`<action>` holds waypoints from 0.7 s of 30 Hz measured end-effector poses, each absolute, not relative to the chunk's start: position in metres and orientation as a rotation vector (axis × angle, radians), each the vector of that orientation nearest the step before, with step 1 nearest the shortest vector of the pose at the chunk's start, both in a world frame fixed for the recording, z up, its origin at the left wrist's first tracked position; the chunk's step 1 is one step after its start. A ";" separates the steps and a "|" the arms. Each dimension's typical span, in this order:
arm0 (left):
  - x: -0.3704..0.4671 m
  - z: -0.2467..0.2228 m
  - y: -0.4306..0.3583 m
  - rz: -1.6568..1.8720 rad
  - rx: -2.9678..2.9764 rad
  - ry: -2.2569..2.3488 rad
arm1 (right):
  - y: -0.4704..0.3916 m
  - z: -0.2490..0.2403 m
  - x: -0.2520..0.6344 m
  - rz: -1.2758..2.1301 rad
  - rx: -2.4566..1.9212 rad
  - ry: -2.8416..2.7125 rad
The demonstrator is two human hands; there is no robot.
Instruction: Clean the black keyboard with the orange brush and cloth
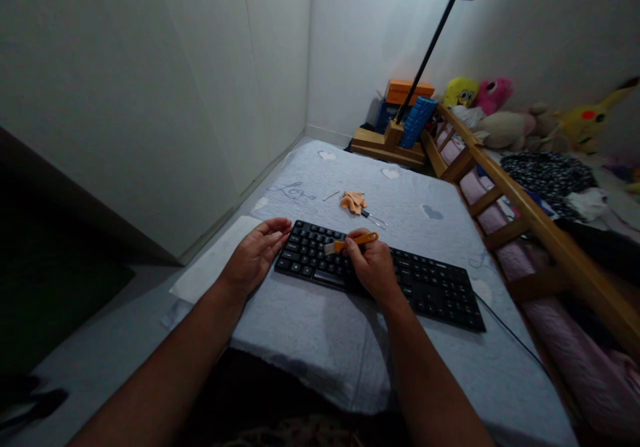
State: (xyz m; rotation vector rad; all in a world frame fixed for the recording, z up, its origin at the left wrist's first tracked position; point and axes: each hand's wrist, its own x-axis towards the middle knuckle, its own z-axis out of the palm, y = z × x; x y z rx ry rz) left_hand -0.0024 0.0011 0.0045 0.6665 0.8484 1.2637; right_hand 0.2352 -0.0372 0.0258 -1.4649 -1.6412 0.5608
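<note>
A black keyboard [430,285] lies across the cloth-covered table, tilted a little down to the right. My right hand [371,263] is closed round a small brush [369,238] with an orange handle, its pale bristles over the keys on the left part. My left hand [257,253] rests beside the keyboard's left end, fingers stretched out and holding nothing. Behind the keyboard lie a crumpled orange cloth [353,201], a black-handled tool with wire prongs [374,218] and a thin stick [331,195].
A white sheet [215,260] lies at the table's left edge. The keyboard's cable [510,330] runs off to the right, towards a wooden bed rail [535,220] with plush toys beyond. A lamp stand [385,139] is at the back; a white cabinet [200,100] stands left.
</note>
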 end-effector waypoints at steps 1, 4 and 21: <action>-0.003 0.004 0.001 1.263 0.667 0.845 | -0.037 0.026 0.236 0.493 -1.493 -1.667; -0.003 0.004 0.001 1.263 0.665 0.834 | -0.037 0.029 0.239 0.336 -1.577 -1.676; -0.001 0.008 0.000 1.266 0.671 0.857 | -0.036 0.022 0.237 0.791 -1.396 -1.474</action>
